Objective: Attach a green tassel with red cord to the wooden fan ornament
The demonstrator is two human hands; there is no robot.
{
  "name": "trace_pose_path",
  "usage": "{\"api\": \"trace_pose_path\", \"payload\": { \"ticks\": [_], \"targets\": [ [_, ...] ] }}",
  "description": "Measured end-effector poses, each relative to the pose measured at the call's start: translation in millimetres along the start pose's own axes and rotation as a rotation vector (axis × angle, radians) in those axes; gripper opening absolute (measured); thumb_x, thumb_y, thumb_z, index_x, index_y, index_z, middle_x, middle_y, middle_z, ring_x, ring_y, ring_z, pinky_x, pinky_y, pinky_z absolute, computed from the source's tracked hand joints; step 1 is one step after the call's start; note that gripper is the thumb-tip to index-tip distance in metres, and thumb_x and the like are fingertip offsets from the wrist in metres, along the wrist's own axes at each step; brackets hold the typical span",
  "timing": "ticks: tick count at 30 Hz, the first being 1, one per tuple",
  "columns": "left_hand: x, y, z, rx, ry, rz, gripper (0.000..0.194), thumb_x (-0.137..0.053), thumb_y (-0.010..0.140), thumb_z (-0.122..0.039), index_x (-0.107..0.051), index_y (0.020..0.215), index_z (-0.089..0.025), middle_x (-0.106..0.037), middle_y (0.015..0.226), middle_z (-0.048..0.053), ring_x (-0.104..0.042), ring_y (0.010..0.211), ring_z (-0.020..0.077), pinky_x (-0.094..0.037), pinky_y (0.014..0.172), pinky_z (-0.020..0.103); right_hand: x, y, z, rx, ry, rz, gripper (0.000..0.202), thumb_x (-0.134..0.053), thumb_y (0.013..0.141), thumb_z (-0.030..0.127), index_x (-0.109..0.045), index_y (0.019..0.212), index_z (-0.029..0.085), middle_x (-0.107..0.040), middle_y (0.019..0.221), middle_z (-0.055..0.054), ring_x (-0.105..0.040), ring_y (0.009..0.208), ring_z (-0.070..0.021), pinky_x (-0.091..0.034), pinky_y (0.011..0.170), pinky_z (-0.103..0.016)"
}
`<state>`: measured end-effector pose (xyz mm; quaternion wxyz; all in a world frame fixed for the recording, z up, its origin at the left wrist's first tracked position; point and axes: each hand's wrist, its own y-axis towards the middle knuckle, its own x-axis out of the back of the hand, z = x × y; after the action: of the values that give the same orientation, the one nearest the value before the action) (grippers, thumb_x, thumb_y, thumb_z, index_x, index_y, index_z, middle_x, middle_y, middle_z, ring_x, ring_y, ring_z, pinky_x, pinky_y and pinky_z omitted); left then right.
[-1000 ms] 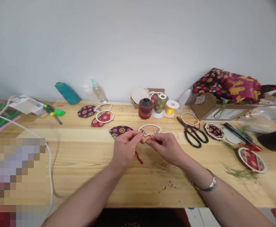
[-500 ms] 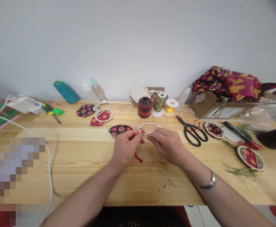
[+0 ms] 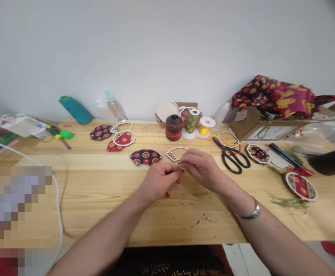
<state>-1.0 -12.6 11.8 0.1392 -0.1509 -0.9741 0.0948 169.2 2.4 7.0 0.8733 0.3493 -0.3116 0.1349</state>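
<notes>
My left hand [image 3: 159, 181] is closed in a pinch on a red cord [image 3: 168, 194], whose end hangs below the fingers. Touching its fingertips, my right hand [image 3: 202, 168] also pinches; what lies between its fingers is too small to make out. Just behind the hands is a pale fan-shaped wooden frame [image 3: 171, 154], partly covered by my right hand. A dark patterned fan-shaped fabric piece [image 3: 146, 157] lies to the left of that frame.
Thread spools [image 3: 173, 128] and black scissors [image 3: 233, 158] stand or lie behind and right. Further right are a fabric-topped box [image 3: 259, 124] and a round ornament [image 3: 301, 186]. Wooden frames [image 3: 124, 138] and a teal spool [image 3: 76, 110] are at left; a white cable [image 3: 58, 199] crosses the left side.
Both hands have come closer together, my left hand moving slightly right. Less of the red cord shows below, and the fabric piece is more exposed. The view has shifted slightly.
</notes>
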Motion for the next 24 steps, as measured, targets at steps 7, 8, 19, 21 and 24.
{"api": "trace_pose_path", "payload": {
  "ticks": [7, 8, 19, 21, 24],
  "targets": [
    [0.7, 2.1, 3.5, 0.054, -0.349, 0.049, 0.015, -0.07, 0.067, -0.031, -0.072, 0.068, -0.016, -0.061, 0.054, -0.002, -0.029, 0.038, 0.0032, -0.018, 0.037, 0.019, -5.2, 3.3, -5.9, -0.354, 0.319, -0.03, 0.009, -0.061, 0.079, 0.018, -0.066, 0.073, 0.016, -0.064, 0.069, -0.001, -0.055, 0.064, -0.0102, -0.044, 0.061, -0.023],
    [0.4, 2.1, 2.8, 0.059, -0.389, 0.038, 0.014, -0.071, 0.065, -0.03, -0.072, 0.068, -0.016, -0.061, 0.054, -0.002, -0.029, 0.038, 0.0031, -0.018, 0.037, 0.019, -6.3, 3.7, -5.9, -0.403, 0.372, -0.041, 0.007, -0.061, 0.078, 0.019, -0.067, 0.074, 0.016, -0.065, 0.07, -0.001, -0.056, 0.064, -0.0105, -0.044, 0.061, -0.024],
    [1.0, 2.1, 2.3, 0.029, -0.48, 0.057, 0.016, -0.072, 0.066, -0.03, -0.071, 0.067, -0.015, -0.06, 0.055, -0.001, -0.031, 0.038, 0.0024, -0.02, 0.037, 0.019, -4.2, 5.6, -2.1, -0.549, 0.505, -0.008, 0.012, -0.062, 0.075, 0.026, -0.067, 0.072, 0.015, -0.064, 0.067, -0.001, -0.053, 0.062, -0.0109, -0.043, 0.059, -0.024],
    [0.9, 1.7, 3.3, 0.028, -0.467, 0.073, 0.016, -0.071, 0.067, -0.03, -0.071, 0.067, -0.014, -0.06, 0.055, 0.0, -0.032, 0.038, 0.0027, -0.019, 0.037, 0.019, -3.4, 5.5, -2.2, -0.529, 0.489, 0.0, 0.014, -0.061, 0.076, 0.027, -0.066, 0.07, 0.015, -0.062, 0.065, -0.001, -0.051, 0.06, -0.0103, -0.041, 0.057, -0.023],
    [0.7, 1.4, 4.8, 0.043, -0.446, 0.105, 0.018, -0.071, 0.068, -0.032, -0.07, 0.065, -0.014, -0.059, 0.055, 0.0, -0.031, 0.037, 0.0023, -0.016, 0.036, 0.02, -3.8, 5.5, -2.5, -0.481, 0.472, -0.005, 0.013, -0.061, 0.077, 0.025, -0.065, 0.069, 0.015, -0.061, 0.065, 0.0, -0.049, 0.059, -0.0093, -0.04, 0.057, -0.023]
  ]
}}
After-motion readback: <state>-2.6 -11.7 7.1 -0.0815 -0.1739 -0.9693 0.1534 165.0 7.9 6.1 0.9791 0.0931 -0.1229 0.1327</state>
